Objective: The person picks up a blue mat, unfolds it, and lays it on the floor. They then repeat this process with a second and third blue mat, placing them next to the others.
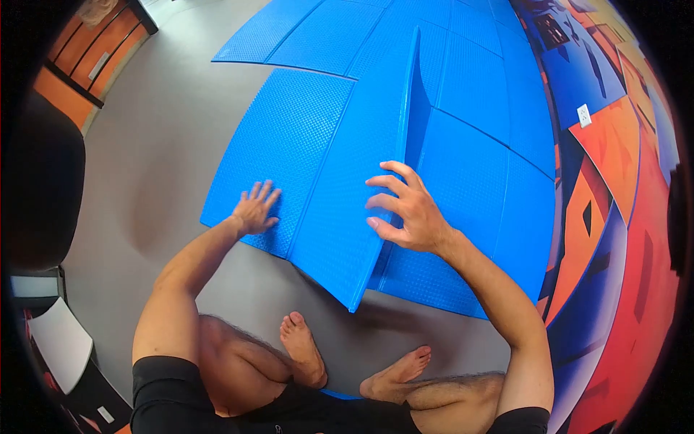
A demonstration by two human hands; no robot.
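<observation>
A blue textured folding mat (293, 130) lies in front of me, with one panel (354, 195) tilted up along its right edge. My left hand (256, 208) rests with fingers spread on the flat left panel, near its front edge. At the raised edge of the tilted panel is my right hand (408, 206), its fingers apart and curved; whether the fingertips touch the panel is hard to tell. Behind and right of that panel, more blue mat (466, 173) lies flat.
Further blue mats (311, 36) extend toward the back over the grey floor (166, 130). A colourful wall (614, 173) with a white outlet (584, 116) runs along the right. At the left edge stands a dark rounded object (43, 181). My bare feet are near the mat's front.
</observation>
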